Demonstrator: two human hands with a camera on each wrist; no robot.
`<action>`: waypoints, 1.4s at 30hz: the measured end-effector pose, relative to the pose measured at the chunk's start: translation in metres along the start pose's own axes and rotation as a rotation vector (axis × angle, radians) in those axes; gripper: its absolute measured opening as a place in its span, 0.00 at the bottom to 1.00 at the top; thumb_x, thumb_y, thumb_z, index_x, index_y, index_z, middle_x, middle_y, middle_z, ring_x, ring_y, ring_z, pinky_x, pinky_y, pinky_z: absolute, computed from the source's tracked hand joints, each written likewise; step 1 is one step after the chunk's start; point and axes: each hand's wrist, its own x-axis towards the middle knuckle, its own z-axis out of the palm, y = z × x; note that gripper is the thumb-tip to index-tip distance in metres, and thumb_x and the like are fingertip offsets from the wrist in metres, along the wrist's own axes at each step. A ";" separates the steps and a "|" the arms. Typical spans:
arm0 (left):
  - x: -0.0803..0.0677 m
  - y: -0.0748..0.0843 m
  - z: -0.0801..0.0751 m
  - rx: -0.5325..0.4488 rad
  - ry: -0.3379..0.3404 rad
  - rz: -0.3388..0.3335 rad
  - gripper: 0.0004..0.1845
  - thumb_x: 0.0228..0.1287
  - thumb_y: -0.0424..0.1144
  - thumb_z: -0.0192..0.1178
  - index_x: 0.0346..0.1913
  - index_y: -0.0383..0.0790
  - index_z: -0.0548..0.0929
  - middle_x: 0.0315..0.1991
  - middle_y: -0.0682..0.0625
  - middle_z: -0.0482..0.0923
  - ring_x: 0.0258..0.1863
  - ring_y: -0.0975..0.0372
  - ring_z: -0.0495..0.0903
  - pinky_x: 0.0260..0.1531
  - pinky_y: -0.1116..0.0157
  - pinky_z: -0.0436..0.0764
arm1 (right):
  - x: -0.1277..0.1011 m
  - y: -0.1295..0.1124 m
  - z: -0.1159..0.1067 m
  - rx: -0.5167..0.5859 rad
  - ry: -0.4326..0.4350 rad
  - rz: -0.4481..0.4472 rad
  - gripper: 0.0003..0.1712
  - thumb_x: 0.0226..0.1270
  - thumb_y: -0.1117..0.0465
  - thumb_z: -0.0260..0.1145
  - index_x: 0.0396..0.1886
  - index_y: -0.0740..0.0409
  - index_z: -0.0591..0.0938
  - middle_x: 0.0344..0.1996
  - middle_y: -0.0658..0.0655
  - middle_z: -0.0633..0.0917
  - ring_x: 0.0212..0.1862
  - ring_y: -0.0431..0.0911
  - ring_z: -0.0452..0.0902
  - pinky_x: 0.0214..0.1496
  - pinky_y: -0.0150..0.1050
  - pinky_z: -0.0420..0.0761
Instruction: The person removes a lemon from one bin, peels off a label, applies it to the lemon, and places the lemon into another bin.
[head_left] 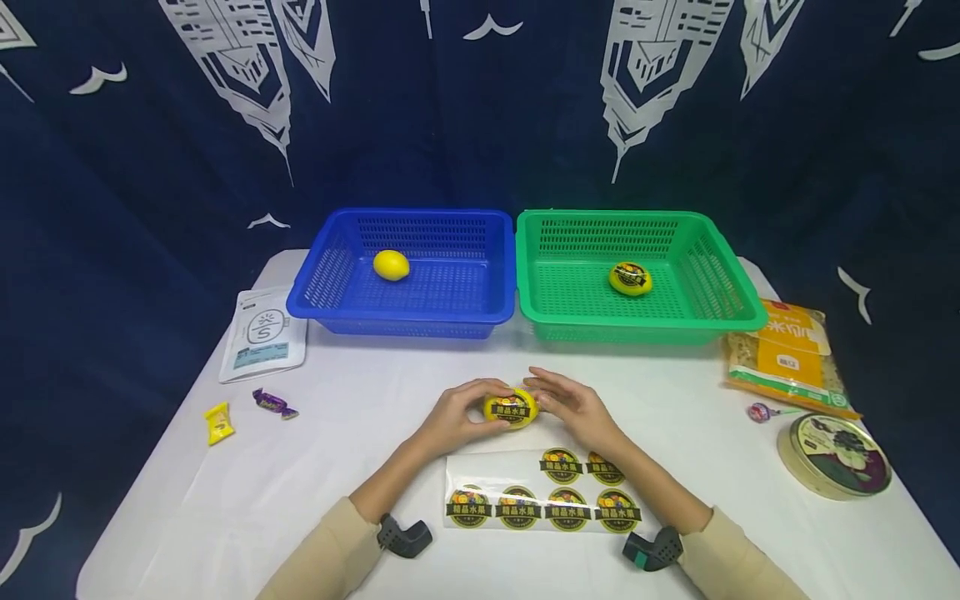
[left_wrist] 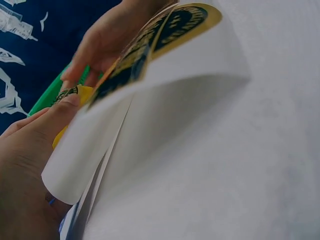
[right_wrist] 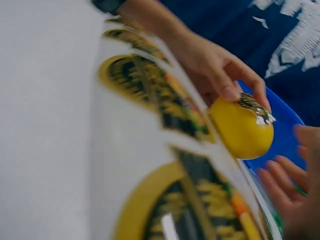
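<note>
Near the centre of the head view, the left hand [head_left: 459, 417] grips a labelled yellow lemon [head_left: 511, 409] between thumb and fingers. The right hand [head_left: 581, 410], fingers loosely spread, is just beside it; a sticker sheet [head_left: 491, 468] lies at lower centre.

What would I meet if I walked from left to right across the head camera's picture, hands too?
Yellow candy → purple candy → plain-looking lemon in the blue basket → left hand → held lemon → right hand → stickered lemon in the green basket → lollipop → round tin.
</note>
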 end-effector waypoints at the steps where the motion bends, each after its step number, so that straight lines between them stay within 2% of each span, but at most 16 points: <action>1: 0.000 0.001 0.000 -0.002 -0.005 -0.009 0.23 0.51 0.46 0.69 0.51 0.47 0.79 0.53 0.54 0.77 0.55 0.63 0.73 0.59 0.65 0.69 | 0.000 -0.002 0.000 0.006 0.079 -0.036 0.23 0.66 0.75 0.53 0.61 0.73 0.66 0.53 0.73 0.74 0.52 0.64 0.72 0.51 0.43 0.78; 4: 0.000 0.003 0.000 -0.024 -0.022 -0.047 0.22 0.51 0.46 0.69 0.51 0.48 0.79 0.53 0.55 0.76 0.55 0.64 0.73 0.60 0.65 0.68 | -0.001 -0.008 -0.005 -0.050 0.369 -0.145 0.21 0.64 0.77 0.54 0.57 0.74 0.68 0.47 0.75 0.76 0.43 0.59 0.76 0.42 0.43 0.82; 6: 0.001 0.005 -0.001 -0.049 -0.038 -0.071 0.22 0.51 0.45 0.69 0.51 0.49 0.78 0.54 0.55 0.76 0.55 0.64 0.72 0.60 0.65 0.67 | -0.001 -0.013 -0.012 -0.101 0.551 -0.166 0.20 0.65 0.75 0.55 0.57 0.73 0.69 0.45 0.74 0.76 0.39 0.51 0.77 0.39 0.40 0.82; 8: 0.001 0.006 -0.002 -0.070 -0.055 -0.091 0.22 0.51 0.44 0.69 0.51 0.49 0.78 0.54 0.54 0.76 0.56 0.63 0.72 0.61 0.65 0.67 | -0.001 -0.016 -0.023 -0.112 0.686 -0.152 0.22 0.66 0.73 0.55 0.60 0.69 0.68 0.46 0.73 0.75 0.38 0.43 0.78 0.39 0.36 0.83; 11: 0.001 0.006 -0.003 -0.104 -0.067 -0.111 0.23 0.49 0.43 0.70 0.51 0.48 0.79 0.55 0.53 0.76 0.55 0.62 0.73 0.59 0.64 0.69 | 0.001 -0.018 -0.043 -0.065 0.830 -0.092 0.24 0.68 0.68 0.55 0.63 0.64 0.66 0.47 0.70 0.73 0.38 0.40 0.78 0.38 0.33 0.83; 17: 0.002 0.005 -0.003 -0.158 -0.067 -0.129 0.23 0.48 0.40 0.71 0.50 0.45 0.80 0.54 0.54 0.76 0.44 0.65 0.78 0.41 0.69 0.80 | 0.008 -0.005 -0.079 0.118 1.033 0.037 0.24 0.67 0.61 0.58 0.62 0.59 0.69 0.41 0.58 0.75 0.38 0.45 0.78 0.37 0.32 0.83; 20: 0.003 0.006 -0.003 -0.174 -0.075 -0.135 0.23 0.48 0.40 0.71 0.50 0.44 0.80 0.53 0.53 0.77 0.42 0.65 0.79 0.40 0.70 0.80 | 0.011 0.002 -0.088 0.170 1.094 0.045 0.23 0.65 0.61 0.60 0.60 0.60 0.71 0.38 0.56 0.76 0.37 0.45 0.78 0.39 0.33 0.82; 23: 0.006 0.008 -0.005 -0.204 -0.075 -0.171 0.23 0.48 0.40 0.71 0.50 0.44 0.80 0.51 0.51 0.78 0.39 0.64 0.81 0.39 0.69 0.81 | 0.013 0.007 -0.091 0.211 1.128 0.032 0.23 0.63 0.63 0.62 0.58 0.61 0.73 0.36 0.55 0.77 0.37 0.44 0.78 0.43 0.33 0.81; 26: 0.014 0.016 -0.013 -0.239 -0.046 -0.207 0.23 0.46 0.38 0.72 0.49 0.43 0.80 0.49 0.51 0.80 0.38 0.62 0.82 0.37 0.68 0.82 | 0.014 0.008 -0.091 0.272 1.145 0.014 0.22 0.62 0.65 0.63 0.57 0.62 0.74 0.34 0.56 0.77 0.36 0.44 0.78 0.45 0.32 0.81; 29: 0.037 0.042 -0.028 -0.250 0.001 -0.193 0.22 0.46 0.32 0.72 0.47 0.36 0.80 0.48 0.45 0.80 0.39 0.56 0.82 0.39 0.64 0.82 | 0.015 0.009 -0.092 0.307 1.156 -0.011 0.22 0.61 0.67 0.64 0.56 0.64 0.75 0.32 0.57 0.77 0.34 0.43 0.79 0.45 0.32 0.80; 33: 0.086 0.064 -0.045 -0.212 0.070 -0.096 0.21 0.47 0.30 0.71 0.47 0.32 0.78 0.49 0.42 0.78 0.42 0.55 0.80 0.41 0.64 0.82 | 0.015 0.010 -0.093 0.308 1.167 -0.037 0.21 0.60 0.68 0.64 0.55 0.64 0.76 0.31 0.57 0.78 0.33 0.44 0.79 0.45 0.32 0.81; 37: 0.144 0.063 -0.050 -0.172 0.127 -0.052 0.21 0.48 0.34 0.71 0.48 0.37 0.79 0.50 0.46 0.78 0.39 0.61 0.80 0.36 0.68 0.82 | 0.016 0.011 -0.094 0.314 1.176 -0.041 0.21 0.60 0.69 0.64 0.55 0.65 0.76 0.31 0.58 0.78 0.34 0.45 0.79 0.46 0.32 0.80; 42: 0.211 0.054 -0.049 -0.117 0.136 -0.117 0.21 0.50 0.38 0.71 0.49 0.43 0.80 0.50 0.50 0.77 0.40 0.61 0.80 0.32 0.71 0.82 | 0.015 0.012 -0.092 0.300 1.172 -0.031 0.22 0.60 0.68 0.65 0.55 0.65 0.76 0.30 0.56 0.79 0.33 0.44 0.79 0.46 0.31 0.80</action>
